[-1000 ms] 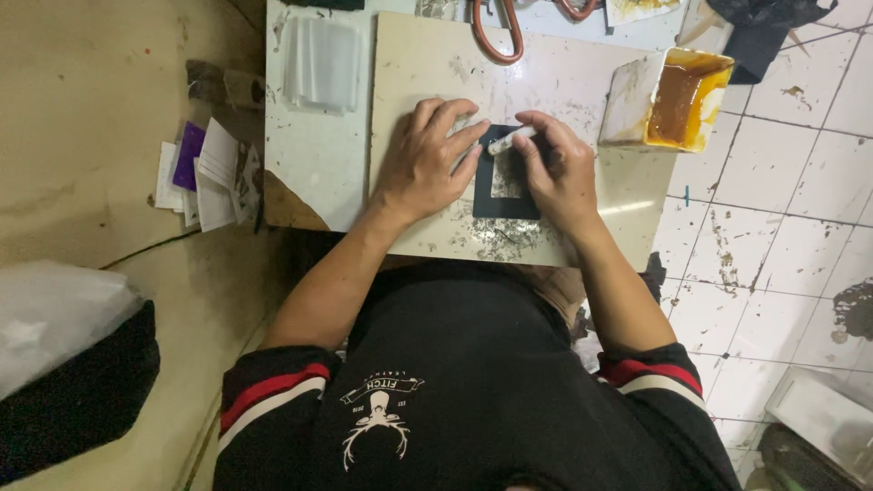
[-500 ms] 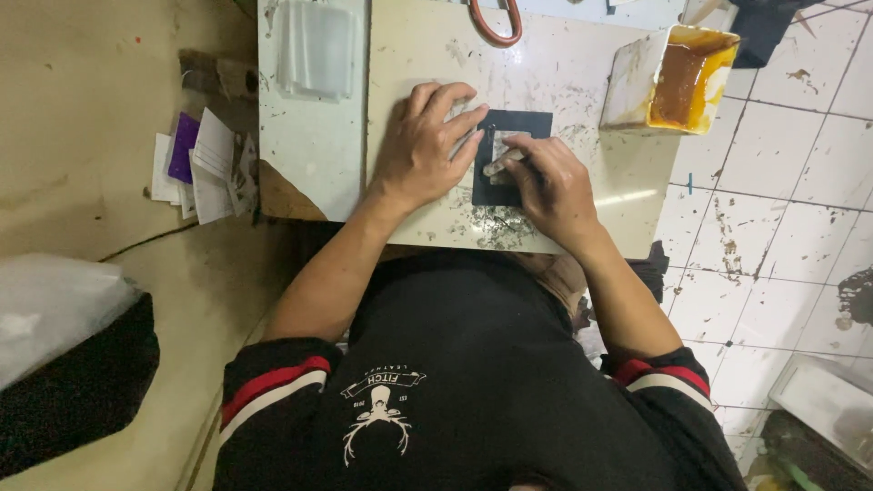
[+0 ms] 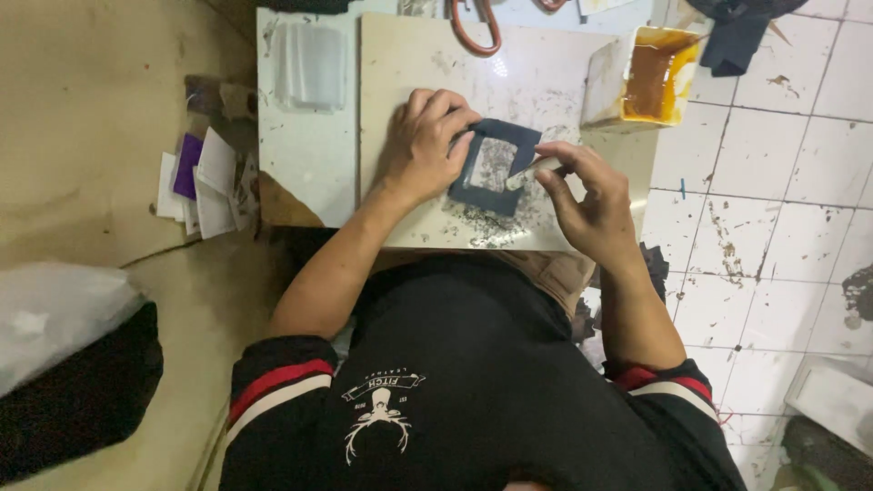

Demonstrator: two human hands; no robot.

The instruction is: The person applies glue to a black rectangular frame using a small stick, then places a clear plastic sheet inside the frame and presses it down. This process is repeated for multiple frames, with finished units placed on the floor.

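Note:
A dark blue leather piece [image 3: 521, 136] with a grey scraped patch in its middle lies on a pale work board [image 3: 409, 55]. My left hand [image 3: 424, 145] presses flat on the piece's left edge and holds it down. My right hand [image 3: 589, 200] pinches a small light-coloured scraping tool [image 3: 527, 173], whose tip touches the right side of the scraped patch. Dark shavings [image 3: 496, 223] lie scattered on the board in front of the piece.
A yellow-stained open tub [image 3: 647, 77] of brownish liquid stands at the board's right rear. Orange-handled scissors [image 3: 475, 32] lie at the back. A clear plastic stack [image 3: 311, 65] sits at left. Papers and a purple card [image 3: 195, 177] lie on the floor left; white tiles at right.
My right hand has drawn back toward me and to the right, off the leather piece, with only the tool tip still on it. The scraped patch now shows. My left hand stays pressed down.

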